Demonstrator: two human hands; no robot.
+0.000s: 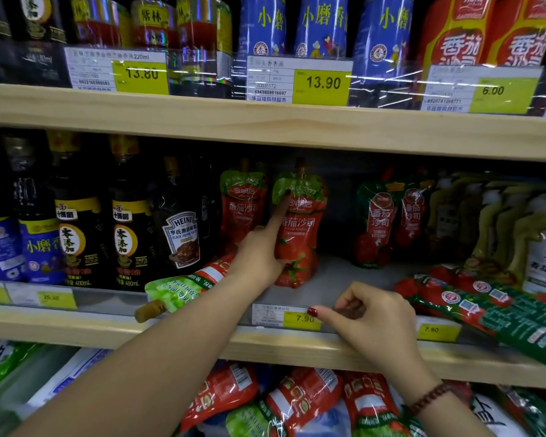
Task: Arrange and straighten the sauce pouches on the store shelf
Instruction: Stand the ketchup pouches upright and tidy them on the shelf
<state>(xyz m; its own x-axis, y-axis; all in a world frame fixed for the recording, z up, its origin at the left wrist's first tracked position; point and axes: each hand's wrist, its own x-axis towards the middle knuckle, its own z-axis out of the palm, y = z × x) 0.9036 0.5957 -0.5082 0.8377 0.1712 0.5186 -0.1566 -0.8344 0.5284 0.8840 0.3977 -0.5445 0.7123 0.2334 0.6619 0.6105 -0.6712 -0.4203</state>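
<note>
On the middle shelf (297, 345) the upright pouch (298, 228) stands with my left hand (259, 250) against its nine o'clock side. From it, another pouch (241, 203) stands at ten o'clock, a fallen pouch (183, 287) lies at eight, and my right hand (372, 313) rests on the shelf edge at five.

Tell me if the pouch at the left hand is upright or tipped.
Upright: the pouch stands spout up, left hand holding its side.

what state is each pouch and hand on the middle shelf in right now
front red-and-green tomato sauce pouch: upright, held
left hand: gripping that pouch
rear red-and-green pouch: upright, free
green-topped pouch at left: fallen, spout over the edge
red-and-green pouches at right: lying flat
right hand: curled at shelf edge, grip unclear
</note>
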